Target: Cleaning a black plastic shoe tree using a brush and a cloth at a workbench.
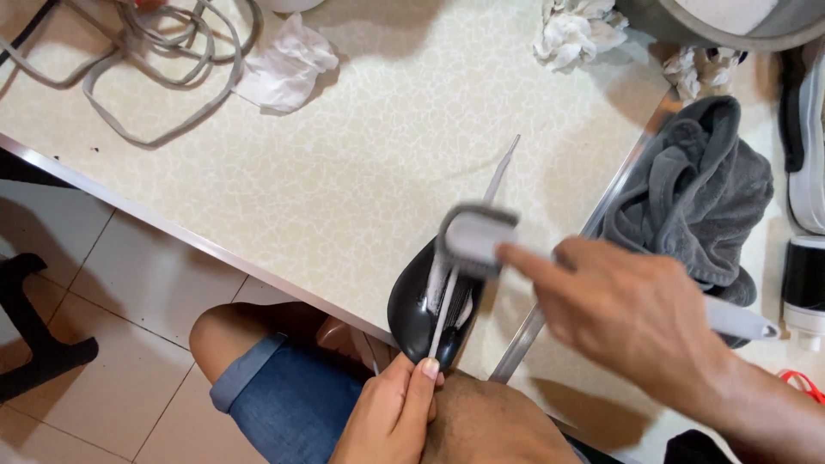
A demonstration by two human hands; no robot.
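A black shoe [417, 305] rests against the table's front edge, above my bare knee. My left hand [391, 412] grips its heel end and pinches a grey shoelace [447, 296] that runs up across the shoe onto the table. My right hand [627, 314] holds a grey and white brush [477, 234] by its long handle, forefinger stretched along it. The brush head is blurred and sits on the shoe's upper part.
A cream table [361, 146] with a metal edge strip holds loose grey laces [146, 51], crumpled white tissues [288, 64], a grey towel [700, 193], a metal basin rim [730, 30] and a black and white bottle [803, 288]. Tiled floor lies at the left.
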